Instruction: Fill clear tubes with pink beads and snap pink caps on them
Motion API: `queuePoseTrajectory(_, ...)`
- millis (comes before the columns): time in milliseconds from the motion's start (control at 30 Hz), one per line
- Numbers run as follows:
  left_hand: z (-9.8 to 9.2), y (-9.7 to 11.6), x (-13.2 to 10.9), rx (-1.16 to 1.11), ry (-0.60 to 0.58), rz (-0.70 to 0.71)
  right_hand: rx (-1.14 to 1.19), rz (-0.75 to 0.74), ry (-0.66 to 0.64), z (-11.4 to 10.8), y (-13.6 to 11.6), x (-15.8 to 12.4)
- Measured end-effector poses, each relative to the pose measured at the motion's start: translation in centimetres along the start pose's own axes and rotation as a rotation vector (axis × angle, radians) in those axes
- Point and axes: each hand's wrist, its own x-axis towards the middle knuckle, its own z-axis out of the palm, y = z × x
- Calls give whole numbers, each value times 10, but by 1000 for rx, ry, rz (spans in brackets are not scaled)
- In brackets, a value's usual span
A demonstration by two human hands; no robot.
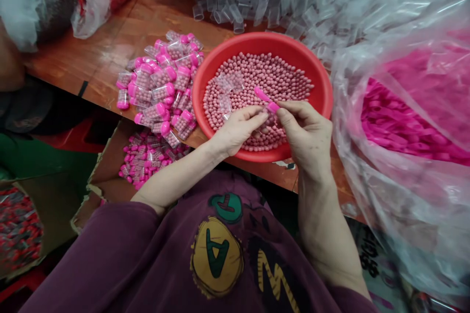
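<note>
Above the red basin [326,83], my two hands meet. My left hand [235,132] is closed around a small clear tube [270,118] with pinkish beads in it, partly hidden by the fingers. My right hand [310,137] pinches a bright pink plastic cap [272,106] at the tube's end. A pink flap [261,94] sticks out from the cap toward the upper left. Dusty-pink beads [253,71] fill the basin's bottom, and a few clear tubes [229,81] lie on them.
Capped, bead-filled tubes [161,83] are heaped left of the basin; more fill a cardboard box [106,161] below the table edge. Loose clear tubes [235,10] lie behind. A plastic bag of pink caps [404,122] stands right. Another box [47,205] holds red pieces.
</note>
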Motion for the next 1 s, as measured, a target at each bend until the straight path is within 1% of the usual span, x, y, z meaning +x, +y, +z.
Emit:
queuePoseTrajectory(67,3,-3,-1,5,14,15,-23,-42,-5,1,1,-1)
queuePoseTrajectory(133,6,-4,-1,13,33,29,-80,-105,34,4,3,-3)
queuePoseTrajectory(233,8,-5,-1,-2,67,55,-226,-213,96,12,5,-11)
queuePoseTrajectory(367,8,-7,-1,-63,107,46,-369,-319,84,21,4,-25)
queuePoseTrajectory(467,8,-8,-2,-53,139,71,-435,-361,67,18,1,-31)
queuePoseTrajectory(533,8,-6,-3,-46,133,95,-410,-348,34,10,0,-29)
queuePoseTrajectory(567,8,-5,-4,-47,115,95,-355,-315,9,6,1,-26)
queuePoseTrajectory(600,7,-3,-6,-46,87,80,-274,-257,-14,1,2,-20)
queuePoseTrajectory(667,7,-1,-8,-28,-3,10,-72,-90,-53,-5,6,-4)
queuePoseTrajectory(733,5,0,-9,0,-85,-67,111,77,-106,-5,9,15)
queuePoseTrajectory(800,4,1,-9,-8,-98,-101,220,162,-181,-1,9,31)
queuePoseTrajectory(833,4,2,-9,-29,-79,-103,232,162,-199,0,7,36)
queuePoseTrajectory(900,3,5,-7,-90,-31,-97,169,98,-164,-2,3,38)
queuePoseTrajectory(967,3,8,-6,-151,-9,-92,24,-19,-139,-9,0,30)
queuePoseTrajectory(1000,4,9,-6,-180,-6,-88,-63,-86,-164,-13,0,23)
